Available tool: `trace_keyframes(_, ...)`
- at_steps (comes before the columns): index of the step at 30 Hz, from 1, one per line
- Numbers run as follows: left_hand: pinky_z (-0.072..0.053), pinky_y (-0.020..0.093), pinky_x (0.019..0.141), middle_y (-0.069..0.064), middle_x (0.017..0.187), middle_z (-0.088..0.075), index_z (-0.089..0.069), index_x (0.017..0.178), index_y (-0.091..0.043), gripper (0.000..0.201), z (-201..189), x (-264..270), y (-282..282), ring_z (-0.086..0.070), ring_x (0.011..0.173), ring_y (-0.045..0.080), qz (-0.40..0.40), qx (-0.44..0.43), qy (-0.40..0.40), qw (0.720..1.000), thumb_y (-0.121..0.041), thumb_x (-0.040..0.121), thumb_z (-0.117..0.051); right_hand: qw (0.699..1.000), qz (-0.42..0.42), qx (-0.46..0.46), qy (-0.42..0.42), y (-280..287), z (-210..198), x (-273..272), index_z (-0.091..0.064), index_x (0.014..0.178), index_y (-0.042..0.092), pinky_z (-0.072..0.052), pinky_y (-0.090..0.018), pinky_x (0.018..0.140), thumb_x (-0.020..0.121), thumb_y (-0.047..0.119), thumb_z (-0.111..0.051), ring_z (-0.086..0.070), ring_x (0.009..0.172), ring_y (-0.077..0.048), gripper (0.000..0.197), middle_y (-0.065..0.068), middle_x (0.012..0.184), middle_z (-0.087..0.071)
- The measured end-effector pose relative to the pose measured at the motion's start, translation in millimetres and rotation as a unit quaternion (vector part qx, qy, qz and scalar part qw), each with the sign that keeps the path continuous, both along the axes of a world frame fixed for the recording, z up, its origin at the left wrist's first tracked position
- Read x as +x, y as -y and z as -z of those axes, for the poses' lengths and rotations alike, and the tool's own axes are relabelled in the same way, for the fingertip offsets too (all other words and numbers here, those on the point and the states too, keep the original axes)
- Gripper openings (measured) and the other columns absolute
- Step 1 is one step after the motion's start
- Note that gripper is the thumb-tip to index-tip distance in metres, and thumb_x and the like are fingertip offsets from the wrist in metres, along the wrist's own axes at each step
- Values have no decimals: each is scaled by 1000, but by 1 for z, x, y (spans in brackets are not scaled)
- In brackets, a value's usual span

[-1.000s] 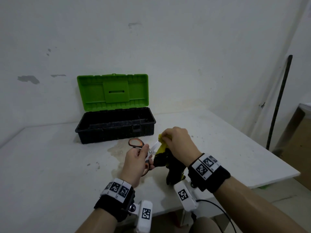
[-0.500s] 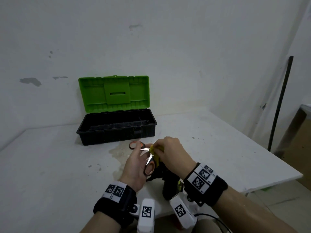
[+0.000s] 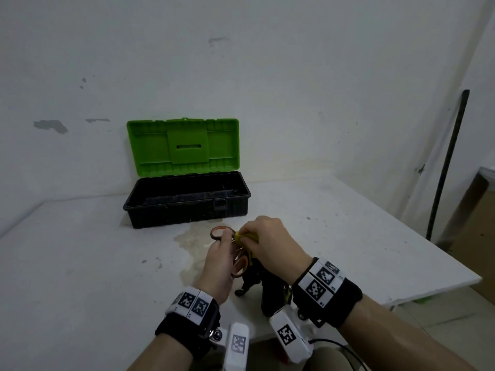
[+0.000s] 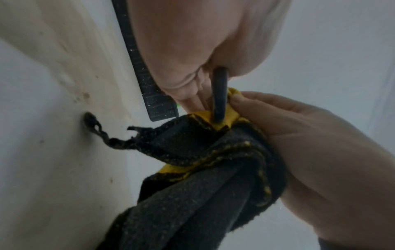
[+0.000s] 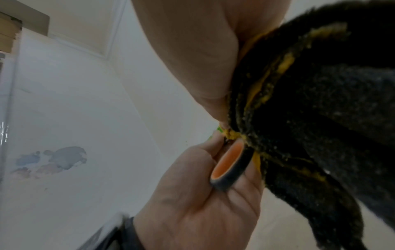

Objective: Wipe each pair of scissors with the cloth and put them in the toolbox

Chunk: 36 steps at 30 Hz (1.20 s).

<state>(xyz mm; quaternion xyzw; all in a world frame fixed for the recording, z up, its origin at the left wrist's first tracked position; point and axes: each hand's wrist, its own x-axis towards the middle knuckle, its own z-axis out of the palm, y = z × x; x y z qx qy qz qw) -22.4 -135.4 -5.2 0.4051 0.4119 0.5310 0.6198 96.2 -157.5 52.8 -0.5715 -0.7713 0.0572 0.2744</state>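
My left hand [image 3: 222,259] grips a pair of scissors [image 3: 218,232] by its grey-and-orange handles, one loop [image 5: 229,162] lying in my fingers. My right hand [image 3: 263,241] pinches the black-and-yellow cloth [image 3: 247,236] around the blades right beside the handles, so the blades are hidden. The rest of the cloth [image 4: 205,177] hangs down to the table below both hands. The black toolbox [image 3: 187,203] stands behind them with its green lid [image 3: 183,145] up and its inside dark.
The white table [image 3: 80,263] has a stained wet patch [image 3: 187,238] in front of the toolbox. Its right edge drops off near a dark pole [image 3: 447,162] leaning on the wall. A white wall stands close behind the toolbox.
My right hand slid the cloth along the blades toward the handles, covering the bare metal seen before. The scissors turned more upright in my left hand.
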Motion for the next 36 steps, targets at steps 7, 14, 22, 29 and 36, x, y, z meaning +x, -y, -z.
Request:
trace_keyframes(7, -47, 21, 43, 12, 84, -73, -65, 103, -2, 46, 1, -4, -1, -64, 53, 11, -23, 9, -9, 1000, -37, 108, -35, 998, 13, -35, 46, 4, -10, 3, -74, 101, 12, -44, -30, 71, 91, 23, -57, -57, 92, -24, 23, -7, 90, -58)
trace_keyframes(14, -58, 38, 67, 13, 82, -71, -66, 96, -5, 54, -1, -3, -1, -69, 77, 25, -11, -11, -64, 998, -48, 105, -35, 998, -42, -14, 41, 9, -8, -9, -75, 102, 16, -48, -33, 71, 90, 17, -57, -58, 82, -23, 21, -8, 90, -59)
trace_keyframes(22, -45, 26, 48, 7, 71, -67, -64, 84, -10, 31, -8, -11, -2, -62, 63, 17, -47, -2, -60, 997, -25, 98, -42, 998, -17, -33, 59, 6, -7, -4, -74, 103, 13, -43, -30, 70, 91, 20, -57, -57, 87, -27, 22, -8, 93, -57)
trace_keyframes(29, -49, 30, 54, 5, 67, -60, -54, 69, -18, 34, -11, -4, 4, -58, 67, 18, -36, 31, -66, 997, -27, 99, -41, 998, -46, -11, 45, 8, -7, -17, -74, 101, 13, -36, -23, 65, 92, 14, -54, -48, 74, -19, 22, -3, 87, -46)
trace_keyframes(36, -52, 31, 57, 9, 75, -65, -58, 77, -14, 33, -9, -4, 5, -63, 72, 20, -27, 32, -73, 996, -29, 100, -40, 997, -70, 18, 19, 9, -8, -15, -75, 98, 16, -45, -30, 67, 90, 13, -56, -55, 74, -21, 21, -4, 85, -50)
